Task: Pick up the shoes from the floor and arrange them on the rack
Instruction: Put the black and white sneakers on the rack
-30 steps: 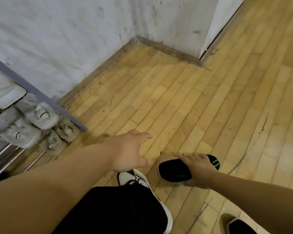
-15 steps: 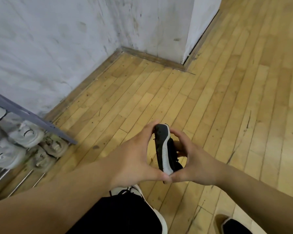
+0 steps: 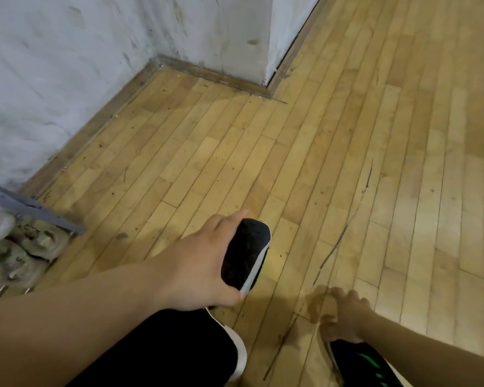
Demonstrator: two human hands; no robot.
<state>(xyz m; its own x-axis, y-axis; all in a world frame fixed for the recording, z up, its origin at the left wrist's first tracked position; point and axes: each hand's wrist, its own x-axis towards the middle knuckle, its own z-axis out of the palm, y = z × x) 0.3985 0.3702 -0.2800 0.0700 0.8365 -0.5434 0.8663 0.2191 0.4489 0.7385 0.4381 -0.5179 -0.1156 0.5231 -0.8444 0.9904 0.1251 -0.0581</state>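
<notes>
My left hand [image 3: 199, 269] grips a black shoe with a white sole edge [image 3: 245, 254] and holds it above the wooden floor, toe pointing away. My right hand [image 3: 344, 317] is low at the bottom right, its fingers curled at the heel of a second black shoe with green marks [image 3: 363, 364] on the floor. Whether it grips that shoe is not clear. The grey shoe rack [image 3: 25, 206] sits at the far left with several pale, worn shoes [image 3: 31, 247] on it.
My own foot in a white-soled shoe [image 3: 236, 356] and a black trouser leg fill the bottom centre. A white wall [image 3: 67, 65] and a wooden skirting board run along the left and back. Bare plank floor [image 3: 347, 163] stretches to the right.
The black shoe went from both hands to my left hand alone. My right hand dropped down and right to the second black shoe. The view shifted right, so less of the rack shows.
</notes>
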